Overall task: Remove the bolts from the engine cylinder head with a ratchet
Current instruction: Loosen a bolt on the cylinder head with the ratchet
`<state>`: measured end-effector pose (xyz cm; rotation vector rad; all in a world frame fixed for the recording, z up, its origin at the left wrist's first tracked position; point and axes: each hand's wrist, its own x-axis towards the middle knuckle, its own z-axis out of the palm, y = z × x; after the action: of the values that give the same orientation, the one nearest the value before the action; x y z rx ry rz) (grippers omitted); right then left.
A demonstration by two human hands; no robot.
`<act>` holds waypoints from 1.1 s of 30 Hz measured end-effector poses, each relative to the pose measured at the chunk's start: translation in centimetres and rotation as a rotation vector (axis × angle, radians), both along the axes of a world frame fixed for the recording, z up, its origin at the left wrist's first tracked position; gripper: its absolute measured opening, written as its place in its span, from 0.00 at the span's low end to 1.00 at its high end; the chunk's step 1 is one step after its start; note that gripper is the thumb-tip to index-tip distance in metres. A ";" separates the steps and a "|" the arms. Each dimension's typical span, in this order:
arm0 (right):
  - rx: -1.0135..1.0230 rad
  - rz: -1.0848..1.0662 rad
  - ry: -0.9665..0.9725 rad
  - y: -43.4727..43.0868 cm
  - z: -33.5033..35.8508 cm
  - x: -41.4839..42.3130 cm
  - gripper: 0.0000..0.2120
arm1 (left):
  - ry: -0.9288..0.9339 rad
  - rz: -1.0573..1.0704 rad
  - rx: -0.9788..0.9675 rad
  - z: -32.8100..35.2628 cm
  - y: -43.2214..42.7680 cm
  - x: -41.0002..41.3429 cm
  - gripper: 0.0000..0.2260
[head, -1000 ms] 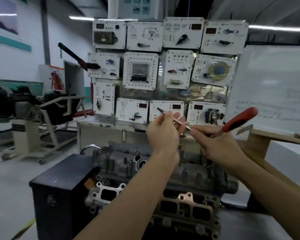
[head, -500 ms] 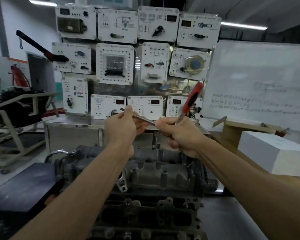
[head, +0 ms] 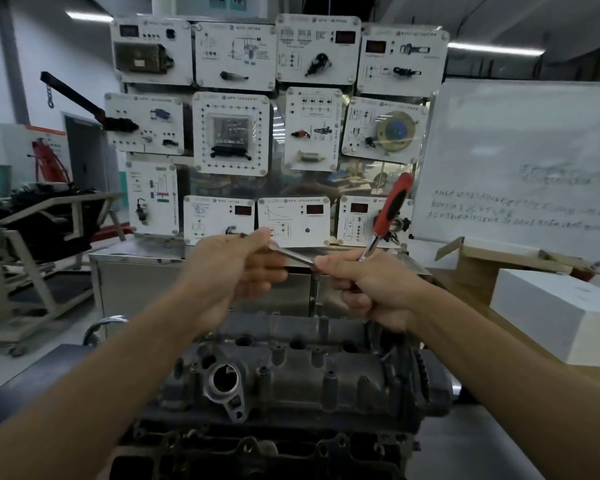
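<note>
While the right hand (head: 368, 285) grips the ratchet (head: 394, 206) low on its steel neck and the left hand (head: 236, 268) clasps the steel extension bar (head: 290, 255), both above the cylinder head (head: 291, 379), these tools look rigid, slick and weighty, best swung from the ratchet's red end.

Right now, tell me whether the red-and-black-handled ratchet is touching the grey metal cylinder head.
No, the right hand holds the ratchet raised clear above the cylinder head, handle pointing up.

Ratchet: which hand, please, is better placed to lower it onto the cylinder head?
Probably right: the right hand grips the ratchet, while the left hand only holds the far end of the metal bar.
</note>
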<state>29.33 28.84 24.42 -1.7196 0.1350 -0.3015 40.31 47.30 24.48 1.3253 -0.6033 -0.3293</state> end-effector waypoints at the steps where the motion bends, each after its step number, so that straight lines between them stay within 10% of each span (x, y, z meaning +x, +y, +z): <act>1: -0.029 0.018 0.020 -0.5 0.3 0.0 0.13 | -0.064 -0.082 0.120 0.4 1.2 0.8 0.11; 5: -0.044 0.062 0.054 -1.8 1.7 1.2 0.15 | -0.295 -0.282 0.480 0.9 3.2 2.8 0.10; 18: -0.733 -0.030 -0.436 -1.6 1.1 3.1 0.05 | -0.201 -0.146 0.337 -0.2 2.3 4.1 0.17; 33: -1.212 -0.108 -0.822 -2.0 1.6 4.5 0.16 | -0.035 -0.140 0.119 -1.2 2.1 3.3 0.17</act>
<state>33.84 26.87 26.05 -2.5857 -0.6974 -1.3358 43.62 49.38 23.24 1.4088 -0.7169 -0.4628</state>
